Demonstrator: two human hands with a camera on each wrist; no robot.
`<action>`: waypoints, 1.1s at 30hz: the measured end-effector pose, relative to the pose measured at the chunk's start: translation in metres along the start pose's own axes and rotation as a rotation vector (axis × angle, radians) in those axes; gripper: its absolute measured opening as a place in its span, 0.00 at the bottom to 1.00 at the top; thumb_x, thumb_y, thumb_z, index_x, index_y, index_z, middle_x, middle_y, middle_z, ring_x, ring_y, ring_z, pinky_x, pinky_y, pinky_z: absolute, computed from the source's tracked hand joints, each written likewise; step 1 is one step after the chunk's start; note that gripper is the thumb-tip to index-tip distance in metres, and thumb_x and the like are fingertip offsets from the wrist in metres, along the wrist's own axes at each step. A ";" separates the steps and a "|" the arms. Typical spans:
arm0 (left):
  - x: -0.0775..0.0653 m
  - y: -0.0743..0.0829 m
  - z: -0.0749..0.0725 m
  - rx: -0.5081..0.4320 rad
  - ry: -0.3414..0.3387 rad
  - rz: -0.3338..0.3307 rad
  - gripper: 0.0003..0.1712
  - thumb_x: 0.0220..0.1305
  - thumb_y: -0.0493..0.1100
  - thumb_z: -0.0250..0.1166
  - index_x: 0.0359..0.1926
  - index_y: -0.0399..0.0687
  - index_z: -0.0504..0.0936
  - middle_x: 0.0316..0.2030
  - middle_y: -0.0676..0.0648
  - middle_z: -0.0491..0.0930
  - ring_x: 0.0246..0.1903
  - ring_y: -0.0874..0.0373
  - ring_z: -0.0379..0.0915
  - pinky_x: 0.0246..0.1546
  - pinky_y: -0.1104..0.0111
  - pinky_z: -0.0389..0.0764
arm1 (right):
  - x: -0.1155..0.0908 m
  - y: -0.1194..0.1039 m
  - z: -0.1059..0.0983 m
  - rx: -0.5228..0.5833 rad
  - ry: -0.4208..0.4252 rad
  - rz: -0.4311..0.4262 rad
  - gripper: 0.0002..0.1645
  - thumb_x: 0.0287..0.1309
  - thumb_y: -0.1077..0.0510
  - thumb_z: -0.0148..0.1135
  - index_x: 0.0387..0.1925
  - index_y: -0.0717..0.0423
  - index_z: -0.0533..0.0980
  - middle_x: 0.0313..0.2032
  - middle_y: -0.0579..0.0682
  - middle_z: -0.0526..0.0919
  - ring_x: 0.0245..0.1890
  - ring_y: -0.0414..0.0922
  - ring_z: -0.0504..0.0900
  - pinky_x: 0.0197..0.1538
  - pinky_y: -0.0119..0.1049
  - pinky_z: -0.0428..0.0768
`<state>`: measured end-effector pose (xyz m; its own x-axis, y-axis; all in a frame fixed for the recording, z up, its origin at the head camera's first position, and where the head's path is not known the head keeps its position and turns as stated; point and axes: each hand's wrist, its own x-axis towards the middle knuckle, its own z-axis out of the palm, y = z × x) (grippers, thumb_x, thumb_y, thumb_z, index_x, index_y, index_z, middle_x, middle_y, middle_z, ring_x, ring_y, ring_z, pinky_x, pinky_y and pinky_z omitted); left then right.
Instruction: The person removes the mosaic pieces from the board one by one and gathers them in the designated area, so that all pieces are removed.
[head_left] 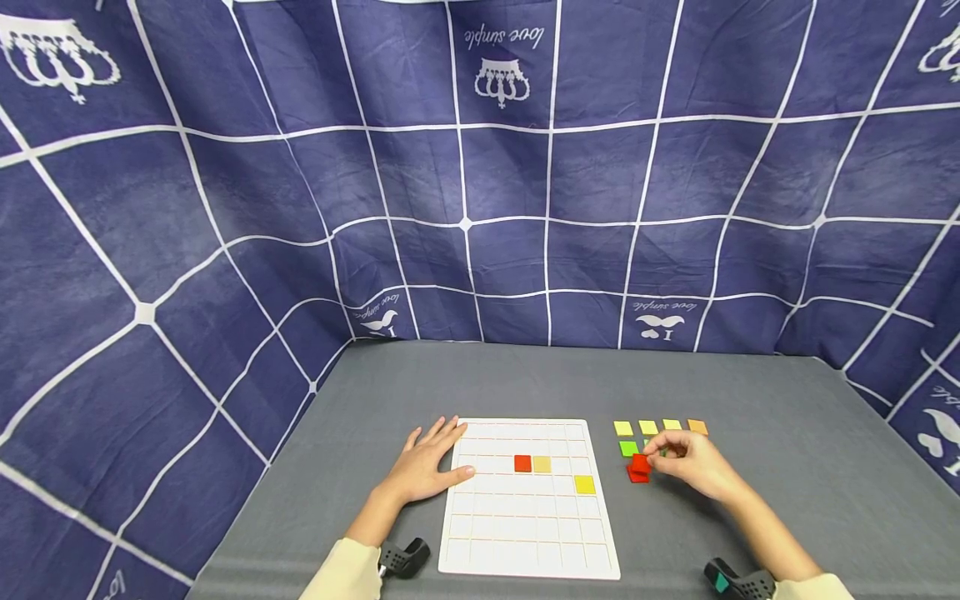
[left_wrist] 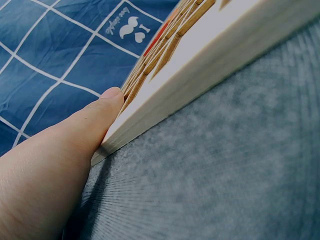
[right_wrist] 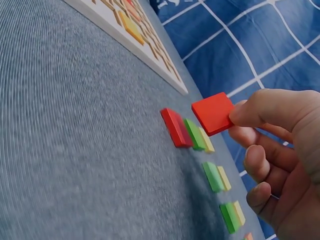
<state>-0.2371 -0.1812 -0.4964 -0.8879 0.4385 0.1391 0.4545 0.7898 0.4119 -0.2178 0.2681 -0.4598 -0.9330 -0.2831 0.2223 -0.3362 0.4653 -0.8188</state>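
Observation:
My right hand (head_left: 693,462) pinches a red square tile (right_wrist: 214,113) between thumb and finger, lifted off the table. Just below it another red tile (right_wrist: 175,128) lies on the cloth. My left hand (head_left: 423,468) rests at the left edge of a white grid board (head_left: 495,529), fingers spread and straight, the thumb over the rim. On the board sit a red tile (head_left: 522,463), a light orange tile (head_left: 542,464) beside it, and a yellow tile (head_left: 585,484) near the right edge.
Right of the board, pale yellow tiles (head_left: 623,428) and an orange tile (head_left: 697,427) form a back row, with green tiles (head_left: 628,448) in front, partly hidden by my right hand. A grey cloth (head_left: 480,379) covers the table. Behind hangs a blue checked curtain (head_left: 405,175).

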 end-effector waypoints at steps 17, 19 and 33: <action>0.000 0.001 0.000 -0.001 -0.004 -0.014 0.47 0.61 0.70 0.57 0.75 0.52 0.60 0.74 0.47 0.55 0.73 0.49 0.46 0.67 0.41 0.41 | -0.009 0.014 -0.021 -0.073 -0.003 -0.007 0.04 0.53 0.69 0.66 0.30 0.59 0.83 0.22 0.39 0.77 0.19 0.33 0.68 0.21 0.29 0.67; 0.000 0.001 0.001 -0.002 -0.002 -0.013 0.47 0.61 0.70 0.57 0.74 0.52 0.60 0.74 0.47 0.55 0.73 0.49 0.46 0.67 0.41 0.41 | -0.010 0.016 -0.022 -0.075 -0.033 -0.018 0.04 0.54 0.69 0.66 0.30 0.59 0.83 0.24 0.40 0.79 0.20 0.33 0.69 0.22 0.29 0.68; 0.000 0.001 0.001 -0.004 0.002 -0.013 0.47 0.61 0.70 0.57 0.74 0.52 0.60 0.73 0.47 0.56 0.73 0.48 0.46 0.67 0.42 0.41 | -0.013 0.031 -0.020 -0.035 -0.088 -0.007 0.06 0.55 0.70 0.65 0.36 0.67 0.80 0.29 0.45 0.80 0.21 0.34 0.72 0.24 0.29 0.72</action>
<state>-0.2371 -0.1803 -0.4969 -0.8940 0.4272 0.1354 0.4425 0.7937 0.4174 -0.2185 0.3032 -0.4769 -0.9163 -0.3581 0.1794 -0.3484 0.4918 -0.7980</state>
